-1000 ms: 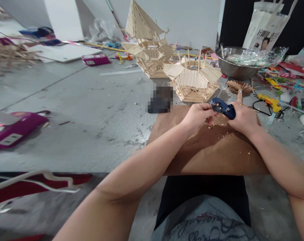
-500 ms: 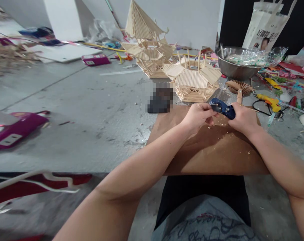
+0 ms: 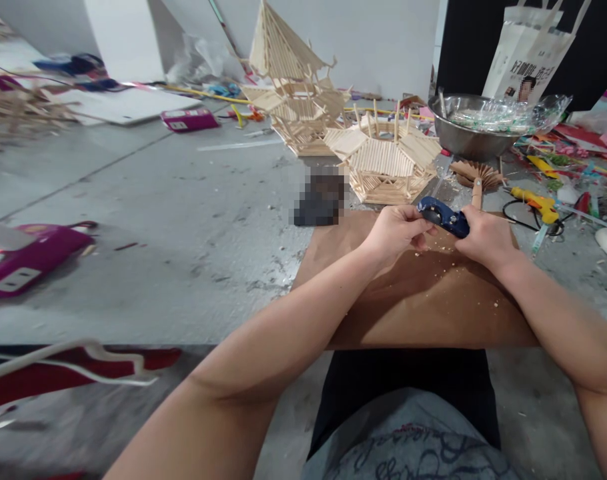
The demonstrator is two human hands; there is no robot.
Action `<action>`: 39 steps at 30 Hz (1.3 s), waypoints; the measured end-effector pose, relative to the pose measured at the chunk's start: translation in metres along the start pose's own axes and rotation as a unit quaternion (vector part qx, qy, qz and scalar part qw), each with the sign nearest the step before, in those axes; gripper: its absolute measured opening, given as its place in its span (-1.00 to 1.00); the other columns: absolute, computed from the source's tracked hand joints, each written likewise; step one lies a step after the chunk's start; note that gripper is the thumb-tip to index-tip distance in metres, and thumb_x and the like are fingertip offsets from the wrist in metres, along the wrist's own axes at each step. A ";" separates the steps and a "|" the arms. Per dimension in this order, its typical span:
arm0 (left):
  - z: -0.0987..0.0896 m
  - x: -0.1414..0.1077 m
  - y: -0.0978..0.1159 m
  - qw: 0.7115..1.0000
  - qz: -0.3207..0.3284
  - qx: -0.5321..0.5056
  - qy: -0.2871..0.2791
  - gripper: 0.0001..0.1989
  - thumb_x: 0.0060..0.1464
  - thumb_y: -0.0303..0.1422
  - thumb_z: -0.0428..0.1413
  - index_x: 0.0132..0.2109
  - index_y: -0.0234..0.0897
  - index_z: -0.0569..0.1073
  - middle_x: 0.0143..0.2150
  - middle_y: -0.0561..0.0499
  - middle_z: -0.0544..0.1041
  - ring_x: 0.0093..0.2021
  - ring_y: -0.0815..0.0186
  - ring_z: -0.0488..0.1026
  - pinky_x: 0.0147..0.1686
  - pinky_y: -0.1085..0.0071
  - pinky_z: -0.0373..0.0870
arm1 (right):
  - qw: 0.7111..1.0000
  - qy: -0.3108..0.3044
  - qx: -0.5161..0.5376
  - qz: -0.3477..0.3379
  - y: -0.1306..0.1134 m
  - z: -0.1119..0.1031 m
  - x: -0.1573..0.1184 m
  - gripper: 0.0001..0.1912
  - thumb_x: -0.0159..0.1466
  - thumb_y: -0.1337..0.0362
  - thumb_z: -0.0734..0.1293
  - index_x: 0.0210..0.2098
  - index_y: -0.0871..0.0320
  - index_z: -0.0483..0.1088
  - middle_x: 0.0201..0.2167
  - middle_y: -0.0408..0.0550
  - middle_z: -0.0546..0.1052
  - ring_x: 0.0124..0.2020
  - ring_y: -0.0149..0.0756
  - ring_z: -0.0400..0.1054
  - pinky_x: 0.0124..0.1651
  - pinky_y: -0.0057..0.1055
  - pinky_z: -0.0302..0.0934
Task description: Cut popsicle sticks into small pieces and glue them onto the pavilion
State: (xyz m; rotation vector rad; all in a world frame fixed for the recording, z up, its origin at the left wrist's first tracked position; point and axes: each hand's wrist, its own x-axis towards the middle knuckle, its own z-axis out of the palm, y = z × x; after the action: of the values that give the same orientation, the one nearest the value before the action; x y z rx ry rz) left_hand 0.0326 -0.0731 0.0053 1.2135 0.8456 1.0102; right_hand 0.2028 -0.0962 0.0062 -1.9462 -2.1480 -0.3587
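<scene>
My right hand (image 3: 486, 235) is wrapped round a blue hand tool (image 3: 446, 219) with a dark, curved inner part. The tool points left, above a brown board (image 3: 418, 307) dotted with pale crumbs. My left hand (image 3: 396, 233) meets its far end, thumb and fingers pinched together. Whatever lies between those fingers is too small or hidden to make out. Just beyond my hands stands a low, many-sided model made of thin wooden sticks (image 3: 381, 157). Behind it rises a taller stick tower (image 3: 303, 100) with a pointed roof.
A metal bowl (image 3: 476, 141) with plastic wrap, a brown paper fan (image 3: 476, 175) and a yellow glue gun (image 3: 536, 203) lie to the right. Left of the board is a blurred dark object (image 3: 318, 200). Purple power strips (image 3: 38, 260) rest on the grey table (image 3: 183, 220).
Both hands keep almost the same position on the blue tool. The tool has tilted very slightly, and the whole view has shifted a little.
</scene>
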 end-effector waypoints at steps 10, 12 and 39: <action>0.002 -0.003 0.003 1.000 -0.004 0.000 0.001 -0.85 -0.06 -0.65 0.07 -0.52 -0.42 0.37 -0.60 0.09 0.47 -0.74 0.54 0.31 -0.72 0.59 0.29 | 1.000 -0.021 -0.010 -0.003 -0.001 0.000 0.001 -0.67 0.05 0.19 0.22 -0.22 0.21 0.37 -0.46 0.09 0.50 -0.44 -0.15 0.38 -0.39 -0.33 0.10; 0.002 -0.003 0.004 1.000 -0.010 -0.005 -0.001 -0.86 -0.06 -0.65 0.07 -0.51 -0.42 0.37 -0.60 0.09 0.47 -0.74 0.53 0.31 -0.72 0.58 0.30 | 0.999 -0.033 -0.011 0.000 -0.001 0.000 0.001 -0.66 0.05 0.20 0.22 -0.20 0.20 0.38 -0.45 0.10 0.50 -0.42 -0.11 0.39 -0.39 -0.32 0.10; 0.007 -0.006 0.004 0.999 -0.026 0.027 -0.020 -0.89 -0.03 -0.60 0.11 -0.48 -0.42 0.38 -0.61 0.10 0.45 -0.72 0.53 0.33 -0.68 0.58 0.29 | 1.000 -0.018 0.002 0.020 0.004 0.004 0.002 -0.69 0.09 0.14 0.22 -0.23 0.18 0.34 -0.43 0.10 0.50 -0.42 -0.13 0.37 -0.40 -0.31 0.09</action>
State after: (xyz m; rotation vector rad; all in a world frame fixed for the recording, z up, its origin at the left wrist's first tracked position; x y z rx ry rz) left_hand 0.0358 -0.0810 0.0107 1.2479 0.8734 0.9225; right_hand 0.2066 -0.0923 0.0037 -2.0048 -2.1277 -0.3157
